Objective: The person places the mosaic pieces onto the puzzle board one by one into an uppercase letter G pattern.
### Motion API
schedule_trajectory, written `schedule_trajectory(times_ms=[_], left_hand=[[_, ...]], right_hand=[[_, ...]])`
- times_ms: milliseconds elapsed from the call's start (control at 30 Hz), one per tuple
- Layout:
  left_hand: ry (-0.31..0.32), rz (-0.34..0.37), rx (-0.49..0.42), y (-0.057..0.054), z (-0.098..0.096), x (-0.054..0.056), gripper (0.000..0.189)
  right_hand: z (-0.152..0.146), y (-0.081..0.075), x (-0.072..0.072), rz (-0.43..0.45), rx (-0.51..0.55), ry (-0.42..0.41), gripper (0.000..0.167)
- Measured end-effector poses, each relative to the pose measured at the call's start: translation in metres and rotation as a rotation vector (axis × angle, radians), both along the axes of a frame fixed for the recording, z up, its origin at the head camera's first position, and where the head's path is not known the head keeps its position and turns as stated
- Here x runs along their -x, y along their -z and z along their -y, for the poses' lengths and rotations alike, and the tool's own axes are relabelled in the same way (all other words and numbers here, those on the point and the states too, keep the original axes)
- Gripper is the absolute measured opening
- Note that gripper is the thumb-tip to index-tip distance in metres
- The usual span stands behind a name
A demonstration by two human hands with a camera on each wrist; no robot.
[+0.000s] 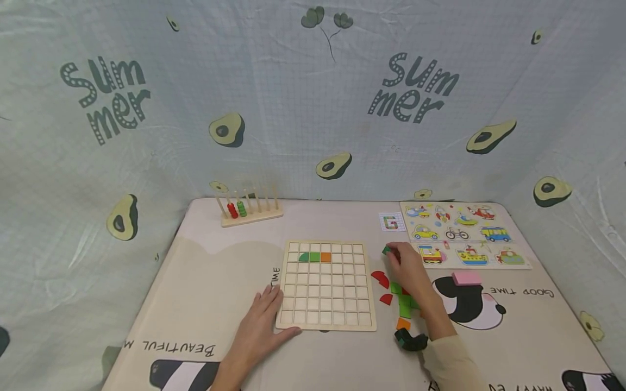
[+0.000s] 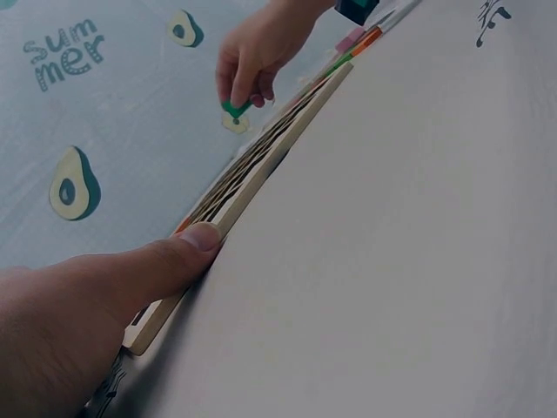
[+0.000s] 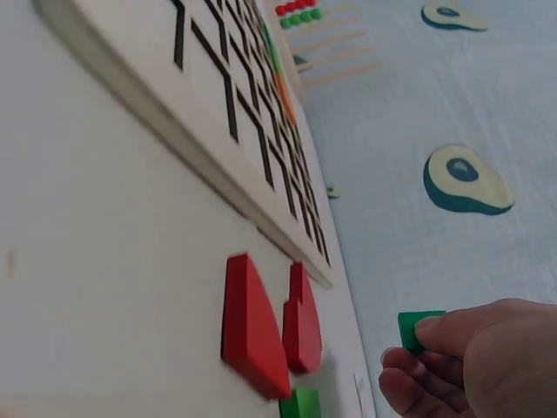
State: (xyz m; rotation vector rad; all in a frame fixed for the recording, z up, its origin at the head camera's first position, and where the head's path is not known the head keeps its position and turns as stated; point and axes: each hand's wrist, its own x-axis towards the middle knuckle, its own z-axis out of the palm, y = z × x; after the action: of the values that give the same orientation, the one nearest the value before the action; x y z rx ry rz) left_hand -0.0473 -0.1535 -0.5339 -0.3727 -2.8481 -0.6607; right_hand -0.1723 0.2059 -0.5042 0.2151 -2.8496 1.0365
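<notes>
A wooden grid board [image 1: 326, 327] lies in the middle of the table. In its second row sit a dark green piece [image 1: 304, 257] with a slanted side, a lighter green square [image 1: 315, 257] and an orange square [image 1: 325, 257]. My left hand [image 1: 259, 326] rests at the board's near left corner, fingers straight along the side and thumb on the front edge. Beyond the board's right side, my right hand [image 1: 407, 266] pinches a small green block [image 3: 409, 329] between thumb and fingertips, raised above the table in the right wrist view.
Red pieces [image 1: 380, 279], green blocks [image 1: 405, 307] and an orange block [image 1: 403, 323] lie right of the board. A pattern card [image 1: 392, 221], a picture puzzle board [image 1: 464, 239] and a pink block [image 1: 467, 278] are farther right. A peg rack [image 1: 254, 217] with beads stands back left.
</notes>
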Motion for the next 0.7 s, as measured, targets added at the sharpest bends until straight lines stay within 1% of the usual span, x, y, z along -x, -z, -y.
schedule_trajectory(times_ms=[133,267,533,600,700], left_hand=[[-0.001,-0.004,0.002,0.001,0.000,0.000,0.091],[-0.001,-0.008,0.005,0.002,0.001,0.000,0.091],[-0.001,-0.002,0.003,0.001,0.000,0.000,0.091],[-0.002,0.003,0.004,0.000,0.000,0.000,0.091],[-0.003,0.008,0.005,0.001,0.000,0.000,0.091]], right_hand=[[0.012,-0.001,0.005,-0.021,0.021,-0.020,0.029],[0.022,-0.001,0.008,-0.018,0.044,-0.042,0.029],[0.039,0.002,0.016,-0.063,0.084,-0.099,0.022],[0.044,0.002,0.018,-0.066,0.079,-0.110,0.020],[0.051,0.000,0.018,-0.040,0.073,-0.122,0.019]])
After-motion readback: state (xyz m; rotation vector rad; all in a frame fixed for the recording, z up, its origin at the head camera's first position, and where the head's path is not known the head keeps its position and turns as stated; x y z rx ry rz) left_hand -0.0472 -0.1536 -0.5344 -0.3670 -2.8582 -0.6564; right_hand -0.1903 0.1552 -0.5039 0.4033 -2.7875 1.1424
